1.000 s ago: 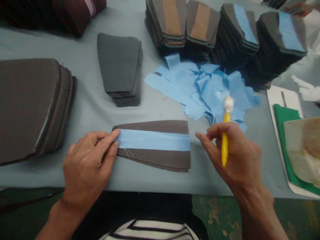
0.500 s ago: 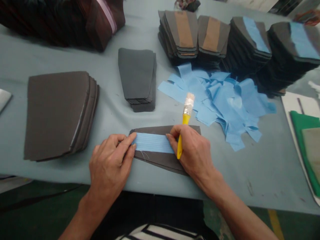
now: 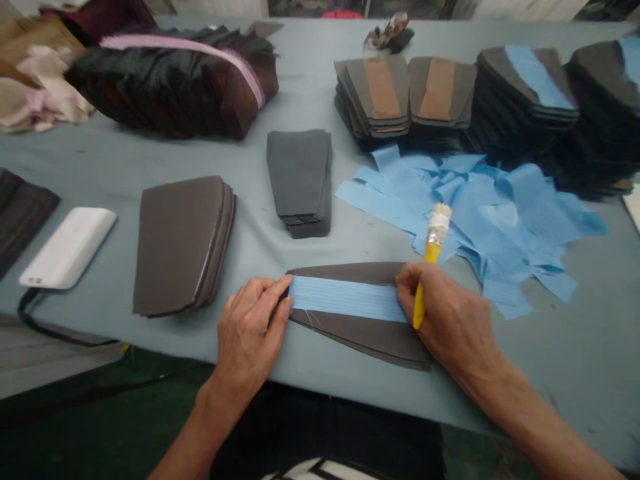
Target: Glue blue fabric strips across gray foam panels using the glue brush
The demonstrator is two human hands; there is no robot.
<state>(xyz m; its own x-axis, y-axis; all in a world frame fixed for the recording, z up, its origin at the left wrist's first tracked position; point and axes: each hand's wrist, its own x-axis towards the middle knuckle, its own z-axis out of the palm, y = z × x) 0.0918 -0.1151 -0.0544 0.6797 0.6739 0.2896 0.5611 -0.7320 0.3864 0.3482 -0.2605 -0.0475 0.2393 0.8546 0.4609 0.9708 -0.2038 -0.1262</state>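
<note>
In front of me a blue fabric strip [image 3: 347,297] lies lengthwise on a dark grey tapered fabric piece [image 3: 370,337], which seems to be layered. My left hand [image 3: 257,320] pinches the strip's left end, thumb and forefinger closed at the piece's narrow edge. My right hand [image 3: 445,310] is closed around a paintbrush [image 3: 431,250] with a yellow handle, its pale bristles pointing up and away. The fingertips of that same hand press on the strip's right part, hiding its far end. Loose threads show below the strip near my left hand.
Beyond my right hand lies a heap of blue strips [image 3: 500,207]. Stacks of dark pieces [image 3: 373,93] with brown or blue strips stand behind it. Further left are a small grey stack [image 3: 300,177], a larger brown-grey stack [image 3: 177,243], a white power bank [image 3: 70,247] and a tied dark bundle [image 3: 185,87].
My right hand has slid right along the strip, still with the brush, uncovering more blue. My left hand keeps to the left end. The camera view has shifted, showing more on the left.
</note>
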